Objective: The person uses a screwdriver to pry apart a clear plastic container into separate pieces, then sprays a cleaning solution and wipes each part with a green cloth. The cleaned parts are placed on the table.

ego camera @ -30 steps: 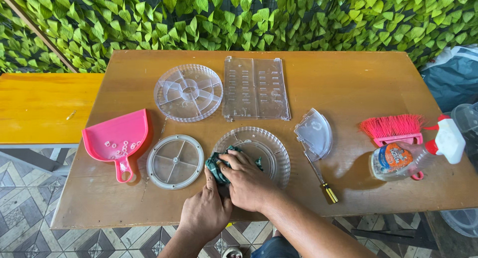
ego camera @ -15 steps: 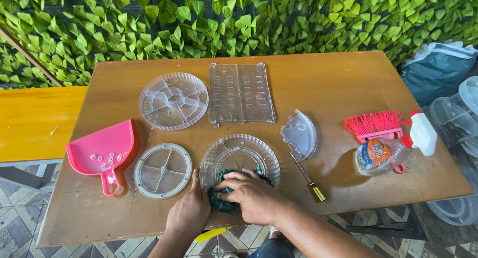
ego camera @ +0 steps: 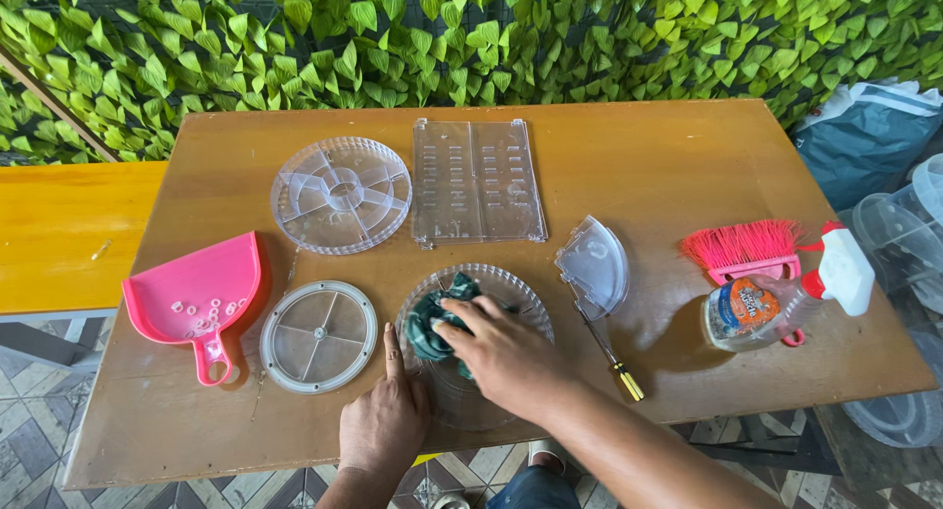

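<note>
Outdoors, brown wooden table [ego camera: 638, 165] fronts leafy wall [ego camera: 491, 37].

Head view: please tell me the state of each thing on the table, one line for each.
Left hand: flat, at the clear round tray's edge.
Right hand: pressing the green cloth.
Green cloth: bunched on the tray.
Clear round tray: lying flat.
Pink dustpan: holds small white bits.
Spray bottle: on its side.
Screwdriver: lying flat.
</note>
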